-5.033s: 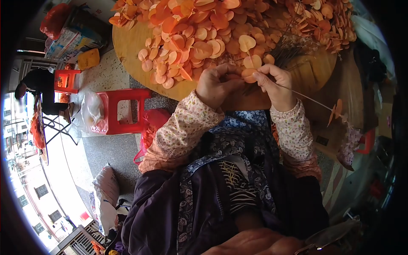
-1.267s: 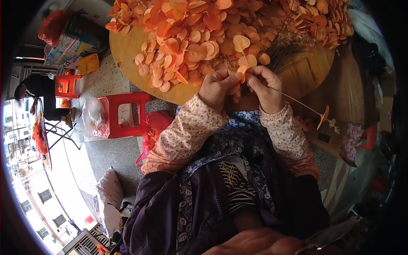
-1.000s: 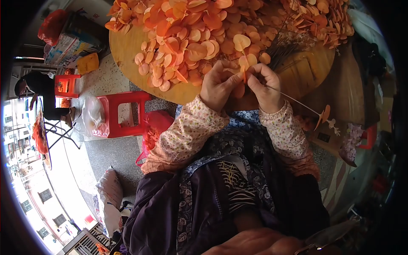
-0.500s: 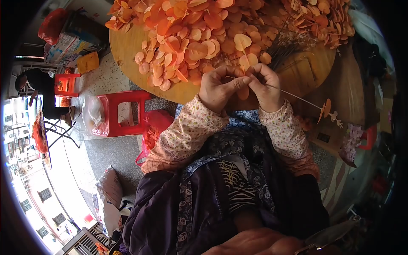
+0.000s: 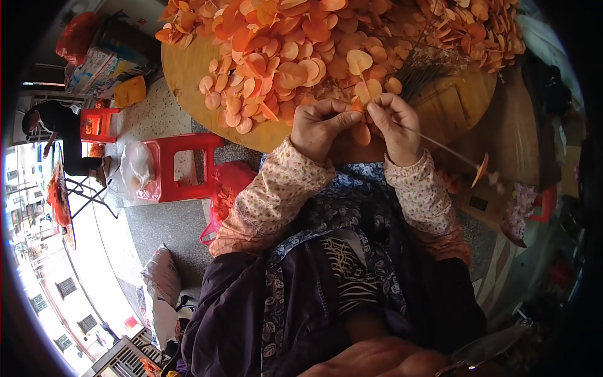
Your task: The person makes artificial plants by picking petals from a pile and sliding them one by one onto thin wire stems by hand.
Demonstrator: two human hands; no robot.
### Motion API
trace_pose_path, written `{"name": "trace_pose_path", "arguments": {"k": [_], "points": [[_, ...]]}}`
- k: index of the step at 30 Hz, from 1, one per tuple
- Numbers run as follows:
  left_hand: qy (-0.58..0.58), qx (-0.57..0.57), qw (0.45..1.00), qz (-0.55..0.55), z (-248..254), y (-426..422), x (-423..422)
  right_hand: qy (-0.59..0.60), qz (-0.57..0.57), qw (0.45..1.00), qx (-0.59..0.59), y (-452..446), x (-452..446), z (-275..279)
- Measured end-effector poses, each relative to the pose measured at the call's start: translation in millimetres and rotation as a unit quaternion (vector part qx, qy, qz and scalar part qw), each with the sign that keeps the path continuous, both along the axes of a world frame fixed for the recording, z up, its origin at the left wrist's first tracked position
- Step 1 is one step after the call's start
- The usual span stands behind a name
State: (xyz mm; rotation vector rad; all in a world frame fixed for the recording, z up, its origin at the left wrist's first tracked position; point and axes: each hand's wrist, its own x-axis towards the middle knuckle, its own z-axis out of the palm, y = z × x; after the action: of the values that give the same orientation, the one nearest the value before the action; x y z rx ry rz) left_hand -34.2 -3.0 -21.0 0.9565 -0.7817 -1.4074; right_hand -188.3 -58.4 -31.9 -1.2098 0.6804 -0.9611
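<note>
Over the near edge of the round wooden table point(image 5: 195, 81), my left hand point(image 5: 321, 128) pinches an orange leaf sprig point(image 5: 360, 133) between thumb and forefinger. My right hand point(image 5: 397, 125), just to its right, is closed on a thin pale stem point(image 5: 447, 149) that slants down to the right. Near the stem's far end is an orange leaf point(image 5: 480, 169), with small pale sprigs beyond it. Round orange leaves point(image 5: 359, 61) rise above my fingertips. Behind them a large heap of orange leaves point(image 5: 292, 72) covers much of the table.
Dark thin stems point(image 5: 422, 76) lie right of the heap. Left of the table are a red stool point(image 5: 164, 169) with a plastic bag point(image 5: 135, 164) and a red bag point(image 5: 233, 179). Further left, a person point(image 5: 59, 132) in dark clothes bends over another table. A white sack point(image 5: 162, 283) stands below.
My right hand has drawn slightly apart from my left hand, and the stem's far end has swung a little. Over the last seconds, both hands have shifted slightly left with the sprig.
</note>
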Motion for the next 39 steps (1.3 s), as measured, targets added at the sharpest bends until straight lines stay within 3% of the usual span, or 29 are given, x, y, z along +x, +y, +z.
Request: {"name": "trace_pose_path", "arguments": {"k": [2, 4, 7, 10, 14, 16, 19, 23, 30, 39], "points": [[0.007, -0.001, 1.0, 0.011, 3, 1, 0, 0.008, 0.008, 0.999, -0.051, 3, 5, 11], [-0.112, -0.046, 0.993, 0.013, 4, 1, -1, 0.03, 0.017, 0.994, -0.101, 4, 5, 15], [-0.184, -0.067, 0.98, 0.013, 0, 3, 0, 0.077, 0.017, 0.988, -0.13, 1, 1, 5], [-0.122, -0.036, 0.992, -0.004, 2, 2, 2, 0.086, -0.01, 0.991, -0.105, 1, 1, 5], [-0.143, -0.031, 0.989, 0.034, 5, 2, 4, 0.041, -0.078, 0.995, -0.055, -5, -3, 3], [0.04, 0.023, 0.997, 0.058, 6, 1, 13, -0.006, -0.063, 0.998, 0.01, -12, -13, 3], [0.081, 0.016, 0.994, 0.067, 1, 1, 22, 0.007, -0.069, 0.998, 0.006, -17, -11, 6], [0.053, 0.013, 0.996, 0.068, 1, 4, 26, 0.061, -0.07, 0.992, -0.084, -27, -12, 5], [0.119, 0.023, 0.992, 0.023, -9, 3, 29, 0.002, -0.097, 0.995, -0.038, -25, -37, 14], [-0.062, 0.003, 0.994, 0.089, -1, 20, 39, 0.072, -0.076, 0.994, -0.025, -10, -70, 13]]}}
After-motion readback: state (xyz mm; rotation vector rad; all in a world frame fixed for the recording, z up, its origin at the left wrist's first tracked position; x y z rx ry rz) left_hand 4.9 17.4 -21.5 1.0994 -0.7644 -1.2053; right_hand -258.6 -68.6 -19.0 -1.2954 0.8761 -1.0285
